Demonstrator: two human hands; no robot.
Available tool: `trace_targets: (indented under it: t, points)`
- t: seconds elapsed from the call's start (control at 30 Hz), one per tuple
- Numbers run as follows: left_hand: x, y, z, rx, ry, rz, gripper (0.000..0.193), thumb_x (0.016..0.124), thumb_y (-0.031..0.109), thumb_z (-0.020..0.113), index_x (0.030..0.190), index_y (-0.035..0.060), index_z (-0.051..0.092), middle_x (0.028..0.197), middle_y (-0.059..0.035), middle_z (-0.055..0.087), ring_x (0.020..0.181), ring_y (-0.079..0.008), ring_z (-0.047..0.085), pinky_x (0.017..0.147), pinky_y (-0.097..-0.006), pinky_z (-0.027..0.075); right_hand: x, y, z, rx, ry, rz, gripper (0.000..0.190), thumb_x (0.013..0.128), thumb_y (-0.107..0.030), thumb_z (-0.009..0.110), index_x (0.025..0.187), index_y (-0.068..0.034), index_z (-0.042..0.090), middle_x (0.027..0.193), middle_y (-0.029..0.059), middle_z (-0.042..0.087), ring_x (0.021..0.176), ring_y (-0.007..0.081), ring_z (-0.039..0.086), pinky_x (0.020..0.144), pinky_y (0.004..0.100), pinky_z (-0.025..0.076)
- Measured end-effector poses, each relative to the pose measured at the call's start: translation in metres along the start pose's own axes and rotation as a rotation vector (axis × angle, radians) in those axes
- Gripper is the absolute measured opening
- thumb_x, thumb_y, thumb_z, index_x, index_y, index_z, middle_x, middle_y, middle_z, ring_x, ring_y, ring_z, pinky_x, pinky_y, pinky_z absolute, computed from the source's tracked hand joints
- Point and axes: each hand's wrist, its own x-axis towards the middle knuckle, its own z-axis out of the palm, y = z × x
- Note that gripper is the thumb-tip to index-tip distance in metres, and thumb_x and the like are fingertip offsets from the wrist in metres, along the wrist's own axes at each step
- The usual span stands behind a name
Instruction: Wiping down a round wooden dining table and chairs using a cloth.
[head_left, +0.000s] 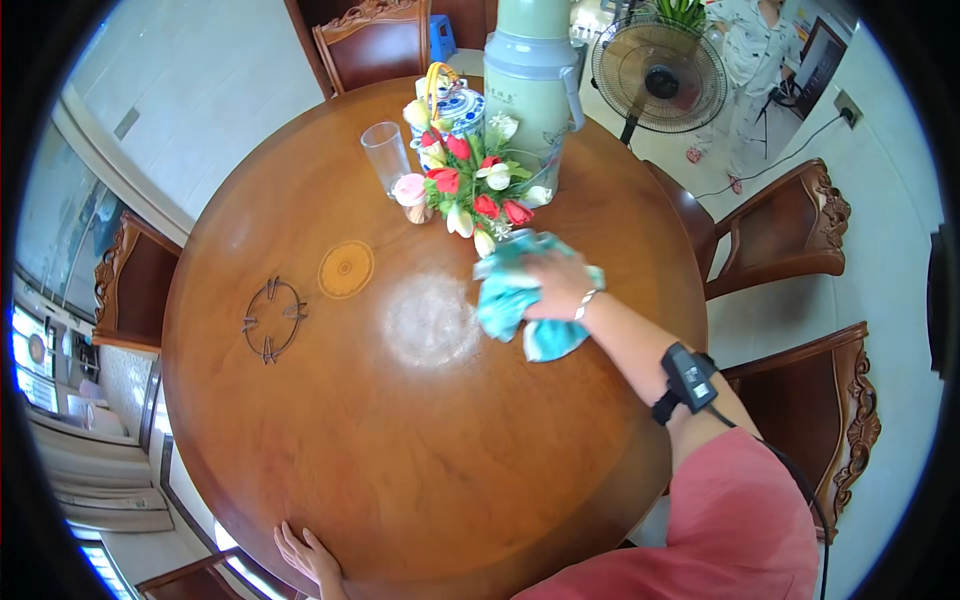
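Note:
My right hand (559, 285) presses a teal and white cloth (504, 296) onto the round wooden table (420, 450), right of its middle. The hand is slightly blurred, and a bracelet circles the wrist. Just beyond the cloth is a bunch of artificial red and white flowers (480, 180). My left hand (309, 553) rests on the near left edge of the table, fingers spread and holding nothing. To the left of the cloth, a whitish hazy patch (427, 319) shows on the tabletop.
Behind the flowers stand a pale green thermos flask (525, 97), a blue-and-white teapot (465, 105), a drinking glass (385, 157) and a pink-lidded jar (411, 193). A wire trivet (273, 321) lies left. Carved chairs (787, 232) surround the table. Beyond are a fan (660, 75) and a person (754, 67).

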Motion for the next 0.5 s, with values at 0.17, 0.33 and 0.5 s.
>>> trace_targets:
  t: [0.17,0.33,0.5]
  points:
    - [0.006,0.007,0.002,0.008,0.004,0.035,0.047,0.088,0.028,0.044,0.129,0.0049,0.039,0.137,-0.0153,0.032,0.125,-0.0326,0.030,0.103,-0.0427,0.024,-0.027,0.094,-0.044,0.079,0.058,0.618,0.066,0.059,-0.039,0.068,0.116,-0.010,0.052,0.109,0.0137,0.058,0.101,0.0294,0.055,0.086,0.0404,0.042]
    - [0.001,0.021,-0.014,0.014,0.191,0.233,0.042,0.086,0.028,0.054,0.118,0.0014,0.049,0.123,-0.0202,0.046,0.110,-0.0355,0.046,0.094,-0.0429,0.038,-0.063,0.053,0.005,0.008,0.154,-0.123,0.072,0.055,-0.040,0.070,0.120,-0.014,0.050,0.121,0.0133,0.051,0.115,0.0341,0.043,0.091,0.0477,0.033]
    - [-0.003,0.019,-0.020,-0.037,0.185,0.293,0.040,0.088,0.027,0.051,0.120,0.0022,0.049,0.125,-0.0209,0.044,0.111,-0.0361,0.045,0.095,-0.0434,0.038,-0.016,0.085,-0.004,-0.024,0.165,-0.117,0.077,0.054,-0.039,0.073,0.123,-0.016,0.048,0.125,0.0118,0.049,0.118,0.0315,0.042,0.097,0.0493,0.026]
